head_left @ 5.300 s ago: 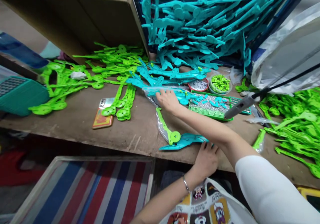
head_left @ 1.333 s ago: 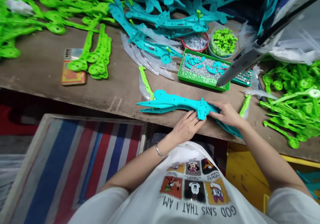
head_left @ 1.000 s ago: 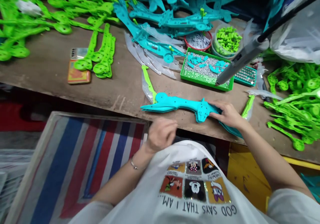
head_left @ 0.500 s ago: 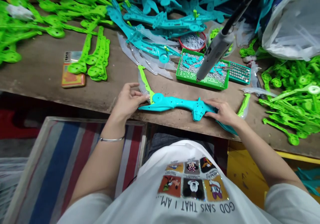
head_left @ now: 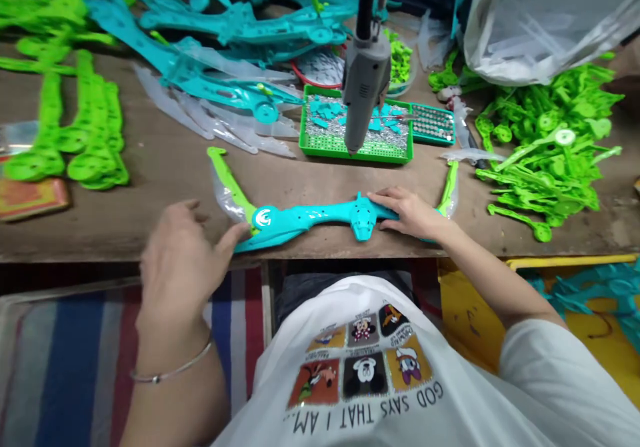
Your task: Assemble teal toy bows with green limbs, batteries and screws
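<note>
left hand [head_left: 180,267]: open, fingers spread, gripping nothing. Thumb tip sits at the round hub on the left end of the teal bow body [head_left: 310,219]. Slightly blurred. Thin bracelet [head_left: 170,370] on the wrist.
right hand [head_left: 410,210]: laid flat, fingers stretched out and pressing on the bow body just right of its centre block. Not wrapped around it.
teal bow body: lies lengthwise along the near edge of the tabletop [head_left: 150,187], between the two hands.
green limbs: one [head_left: 227,180] angles up and away from the left hub, partly in a clear sleeve. The other [head_left: 449,190] sticks out beyond the right hand.
screwdriver [head_left: 363,94]: grey, hanging on its cord, tip down over the near rim of the green tray [head_left: 320,146]. Neither hand is on it.
green tray: screws and small teal bits inside. Teal bit box [head_left: 433,124] just beside it on the right.
behind tray: red-rimmed bowl [head_left: 315,67] and a tub of small green parts [head_left: 400,60].
stock: green parts heaped right [head_left: 545,147] and lined up left [head_left: 85,140], teal parts [head_left: 235,27] at the back.
far left: phone [head_left: 30,197] at the tabletop edge.
</note>
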Available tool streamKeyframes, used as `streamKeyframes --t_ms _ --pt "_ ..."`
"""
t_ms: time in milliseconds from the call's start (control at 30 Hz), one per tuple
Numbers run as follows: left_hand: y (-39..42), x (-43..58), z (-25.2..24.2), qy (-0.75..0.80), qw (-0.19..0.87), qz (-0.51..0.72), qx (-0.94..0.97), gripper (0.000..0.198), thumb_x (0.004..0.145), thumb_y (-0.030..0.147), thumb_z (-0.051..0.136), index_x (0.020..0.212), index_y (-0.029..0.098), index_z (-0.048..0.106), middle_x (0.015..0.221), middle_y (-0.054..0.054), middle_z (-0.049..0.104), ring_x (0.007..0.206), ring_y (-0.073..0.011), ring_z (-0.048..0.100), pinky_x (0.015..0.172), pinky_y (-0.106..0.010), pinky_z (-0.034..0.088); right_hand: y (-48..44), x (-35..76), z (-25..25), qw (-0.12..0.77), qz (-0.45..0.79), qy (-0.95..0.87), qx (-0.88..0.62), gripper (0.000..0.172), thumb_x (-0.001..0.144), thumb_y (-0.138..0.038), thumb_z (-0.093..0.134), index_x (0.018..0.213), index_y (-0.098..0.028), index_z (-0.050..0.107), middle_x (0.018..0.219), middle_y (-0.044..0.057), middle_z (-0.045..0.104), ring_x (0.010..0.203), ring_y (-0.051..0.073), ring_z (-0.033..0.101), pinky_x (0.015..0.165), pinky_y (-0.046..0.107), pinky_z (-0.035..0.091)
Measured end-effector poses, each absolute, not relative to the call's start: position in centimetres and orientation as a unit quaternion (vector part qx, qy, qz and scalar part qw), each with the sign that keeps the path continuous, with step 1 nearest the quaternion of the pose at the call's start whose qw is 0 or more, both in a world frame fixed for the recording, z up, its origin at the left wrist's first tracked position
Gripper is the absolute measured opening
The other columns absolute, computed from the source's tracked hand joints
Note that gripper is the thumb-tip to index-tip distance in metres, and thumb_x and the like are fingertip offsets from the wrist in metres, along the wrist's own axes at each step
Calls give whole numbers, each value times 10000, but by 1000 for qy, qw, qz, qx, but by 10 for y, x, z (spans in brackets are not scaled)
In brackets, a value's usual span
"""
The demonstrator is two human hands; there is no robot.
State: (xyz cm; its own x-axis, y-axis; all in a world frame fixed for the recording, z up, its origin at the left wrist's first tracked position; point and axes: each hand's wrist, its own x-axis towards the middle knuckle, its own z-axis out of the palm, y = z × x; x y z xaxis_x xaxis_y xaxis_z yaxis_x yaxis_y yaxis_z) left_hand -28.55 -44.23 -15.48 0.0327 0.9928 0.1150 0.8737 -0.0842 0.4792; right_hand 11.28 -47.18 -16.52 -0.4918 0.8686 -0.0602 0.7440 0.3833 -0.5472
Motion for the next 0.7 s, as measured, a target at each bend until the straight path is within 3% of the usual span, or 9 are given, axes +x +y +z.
streamKeyframes --t_ms 67,133,233,267,333,367,500,600,700 --pt "-439 -247 -137 622 96 227 743 529 930 526 634 1315 167 583 1233 -184 658 1206 -393 618 1067 -628 479 -482 109 -152 153 246 -806 -516 816 839 -200 766 1580 -240 425 1483 165 542 1333 355 538 1133 606 459" --pt "-427 -200 -127 514 175 209 813 453 983 482 561 1304 165 603 1209 -153 667 1157 -326 645 1044 -518 515 -500 101 -140 215 255 -762 -555 688 847 -194 744 1497 -236 521 1419 150 587 1302 339 560 1122 583 476" --pt "-398 -136 -137 411 315 98 850 496 912 464 651 1282 136 618 1236 -157 671 1125 -311 657 1000 -464 525 -536 79 -141 288 414 -613 -609 258 921 -333 698 1149 -212 694 985 68 728 911 228 701 877 429 605" --pt "-387 -122 -145 392 363 54 843 529 872 480 686 1271 138 624 1213 -153 683 1083 -304 669 962 -444 535 -547 69 -147 302 503 -532 -610 242 917 -389 708 1073 -204 690 860 35 725 779 192 699 775 375 612" --pt "-368 -105 -162 355 445 -9 822 628 759 519 773 1243 139 645 1171 -141 703 1022 -291 678 901 -406 544 -563 49 -165 344 655 -332 -585 381 824 -452 804 1059 -191 655 766 6 728 670 167 703 676 327 609" --pt "-362 -102 -170 342 472 -24 812 675 708 540 801 1228 136 655 1139 -134 711 996 -284 678 876 -392 544 -568 40 -174 384 688 -236 -569 449 770 -454 852 1067 -187 649 800 12 749 712 167 729 717 328 621" --pt "-353 -108 -184 326 511 -26 795 800 612 632 831 1215 131 672 1057 -107 713 913 -252 659 827 -378 536 -562 9 -196 536 661 -37 -524 470 656 -403 937 995 -177 703 961 21 783 917 144 743 953 333 604" --pt "-356 -111 -181 323 523 -22 788 894 611 651 839 1304 125 635 1066 -105 705 889 -232 644 812 -374 535 -550 -3 -194 563 648 -5 -512 459 626 -384 952 973 -183 729 954 7 783 913 139 730 982 344 594" --pt "-358 -109 -176 283 528 -35 800 819 691 649 790 1317 144 634 1130 -107 713 935 -234 644 842 -370 529 -542 -10 -192 569 649 9 -505 524 584 -393 970 1001 -188 727 900 -4 780 860 150 740 967 364 601"
